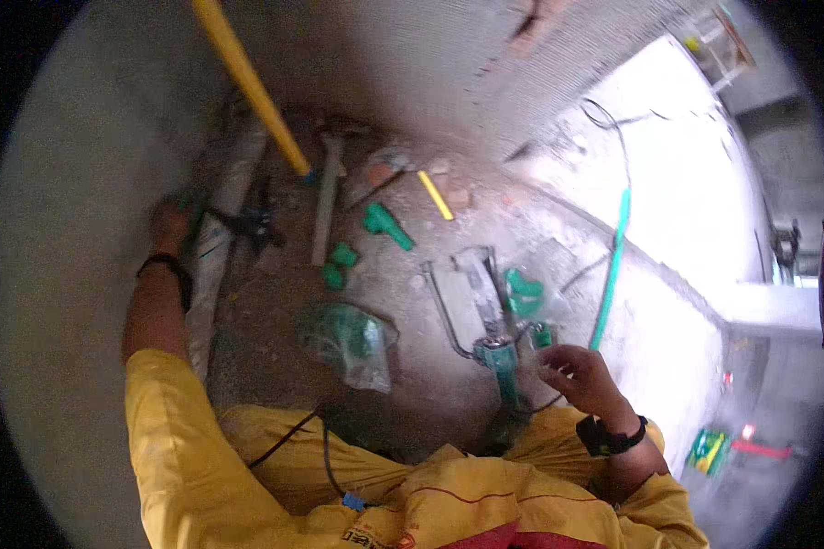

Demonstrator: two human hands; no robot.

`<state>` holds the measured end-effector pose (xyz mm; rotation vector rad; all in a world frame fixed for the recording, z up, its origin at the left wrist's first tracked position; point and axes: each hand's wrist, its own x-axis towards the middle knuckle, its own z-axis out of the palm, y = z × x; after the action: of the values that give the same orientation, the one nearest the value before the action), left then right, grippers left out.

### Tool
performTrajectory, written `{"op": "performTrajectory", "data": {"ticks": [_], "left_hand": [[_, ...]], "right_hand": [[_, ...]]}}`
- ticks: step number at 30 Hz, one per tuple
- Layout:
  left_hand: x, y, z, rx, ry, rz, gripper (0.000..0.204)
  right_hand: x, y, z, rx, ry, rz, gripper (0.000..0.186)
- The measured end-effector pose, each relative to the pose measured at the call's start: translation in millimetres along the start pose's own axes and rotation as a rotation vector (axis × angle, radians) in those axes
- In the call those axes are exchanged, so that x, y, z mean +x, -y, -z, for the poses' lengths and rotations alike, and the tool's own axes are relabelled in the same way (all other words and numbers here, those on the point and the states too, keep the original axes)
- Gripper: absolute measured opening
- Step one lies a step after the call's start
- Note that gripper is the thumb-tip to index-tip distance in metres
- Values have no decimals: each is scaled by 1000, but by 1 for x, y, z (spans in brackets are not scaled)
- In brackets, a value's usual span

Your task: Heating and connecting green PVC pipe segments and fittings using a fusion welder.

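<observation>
At the left wall my left hand [169, 227] is stretched forward, blurred. A dark greenish thing [195, 218] lies against its fingers; whether they grip it, I cannot tell. Just right of it is a dark tool [256, 225], too smeared to name. Over the floor before my right knee, my right hand [584, 380] hangs with loosely curled fingers apart, nothing visible in them. Close to its fingertips is a small green fitting [542, 335]. Left of that hand sits a metal tool with a green body [498, 359] and a bent metal arm [447, 316].
Green pipe fittings [389, 226] and clear plastic bags [352, 343] are scattered over the dusty floor. A yellow pole [252, 91] slants down at the back left. A yellow strip [435, 195] lies near rubble. A green hose [611, 274] runs along the right side.
</observation>
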<state>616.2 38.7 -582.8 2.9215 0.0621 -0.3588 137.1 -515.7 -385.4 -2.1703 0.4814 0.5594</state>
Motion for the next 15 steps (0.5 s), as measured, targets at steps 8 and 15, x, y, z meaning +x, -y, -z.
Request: {"op": "performTrajectory", "data": {"ticks": [8, 15], "left_hand": [[51, 19, -50, 231, -88, -185, 46], [15, -11, -9, -104, -38, -140, 40]], "right_hand": [[-39, -38, 28, 108, -262, -253, 33], [-46, -85, 59, 62, -347, -243, 33]]}}
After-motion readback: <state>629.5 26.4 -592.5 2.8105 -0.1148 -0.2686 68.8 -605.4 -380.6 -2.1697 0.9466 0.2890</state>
